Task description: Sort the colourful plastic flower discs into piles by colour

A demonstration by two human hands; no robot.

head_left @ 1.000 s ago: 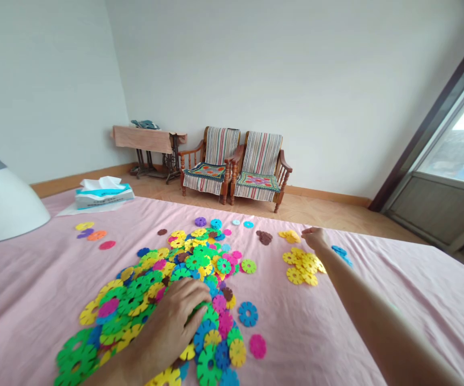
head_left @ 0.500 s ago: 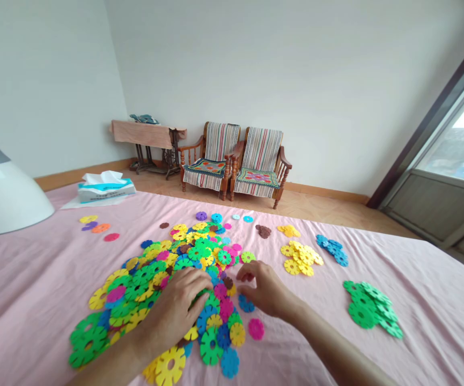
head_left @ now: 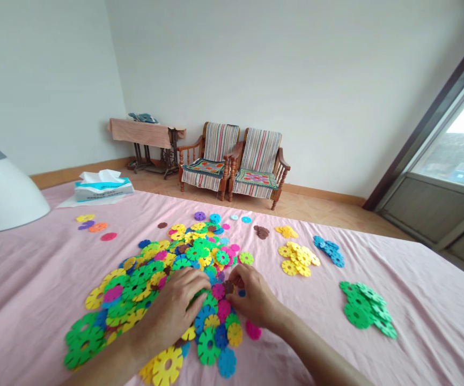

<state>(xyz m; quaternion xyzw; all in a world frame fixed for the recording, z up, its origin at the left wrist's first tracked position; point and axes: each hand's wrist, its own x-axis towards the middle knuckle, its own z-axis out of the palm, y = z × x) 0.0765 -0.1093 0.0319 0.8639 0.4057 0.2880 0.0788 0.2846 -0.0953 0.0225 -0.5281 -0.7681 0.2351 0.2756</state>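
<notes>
My left hand (head_left: 181, 303) rests low over a heap of colourful plastic snowflake discs (head_left: 141, 276). Its fingers curl down, and a green snowflake disc (head_left: 196, 295) shows between thumb and forefinger; what lies under the palm is hidden. At the heap's right edge, my right hand (head_left: 253, 295) has its thumb and fingertips closed at a brown snowflake disc (head_left: 229, 287). Pink discs (head_left: 223, 309) lie just left of that thumb. One pink disc (head_left: 253, 329) on the cloth is partly covered by the right wrist.
Separate groups of yellow (head_left: 298, 259), blue (head_left: 328, 251), green (head_left: 367, 308) and brown discs (head_left: 261, 231) lie to the right on the pink cloth (head_left: 425, 311). A tissue box (head_left: 103, 188) and a white rounded object (head_left: 4, 193) stand at left. Two armchairs (head_left: 256, 161) stand beyond.
My right hand has moved left and closed its fingertips at the brown disc, which has shifted slightly. My left hand stays almost still. The whole view has shifted slightly.
</notes>
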